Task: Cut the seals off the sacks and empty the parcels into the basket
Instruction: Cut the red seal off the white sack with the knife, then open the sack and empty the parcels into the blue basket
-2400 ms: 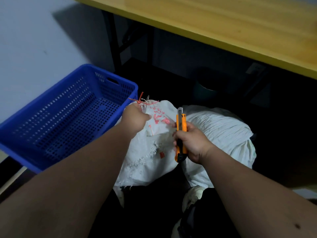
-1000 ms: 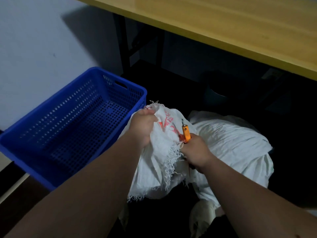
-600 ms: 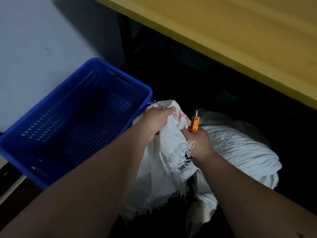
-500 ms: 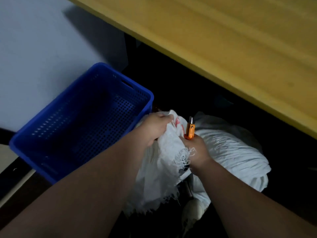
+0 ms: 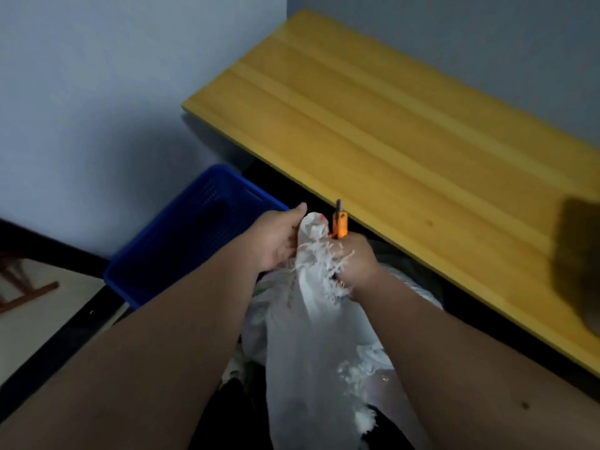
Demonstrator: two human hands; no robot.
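Head view. My left hand point(image 5: 276, 241) grips the frayed mouth of the white sack point(image 5: 311, 323), fingers curled round the cloth, lifting it so the body hangs below. My right hand point(image 5: 354, 264) clamps both the same mouth and the orange utility knife point(image 5: 339, 224), blade end pointing up and away from the cloth, presumably to keep it safe while I lift. The blue basket point(image 5: 194, 235) sits just left of the sack, near enough for tipping; no parcels show in it. The yellow surface point(image 5: 406, 151) lies beyond.
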